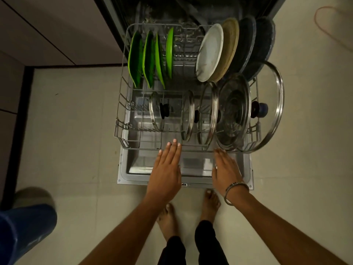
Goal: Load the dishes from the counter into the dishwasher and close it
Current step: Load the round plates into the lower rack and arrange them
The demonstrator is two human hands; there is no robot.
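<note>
View from above onto a pale tiled floor (66, 131) with the dishwasher door (191, 169) folded down flat and the grey wire rack (122, 129) drawn out over it. Light cabinet fronts (47, 31) with a dark plinth border the floor at left; a blue container (24, 232) stands at lower left. In the rack's far row four green plates (150, 58) stand on edge at left, and a white plate (210, 52), a tan plate (230, 44) and two dark plates (254, 41) lean at right. The near row holds glass lids (233, 111) with steel rims, upright or tilted. The left hand (166, 169) and right hand (226, 169), a bangle (235, 192) at its wrist, reach toward the rack's front rail, fingers straight and together, holding nothing; whether they touch it cannot be told. Bare feet (191, 213) stand just before the door's edge.
</note>
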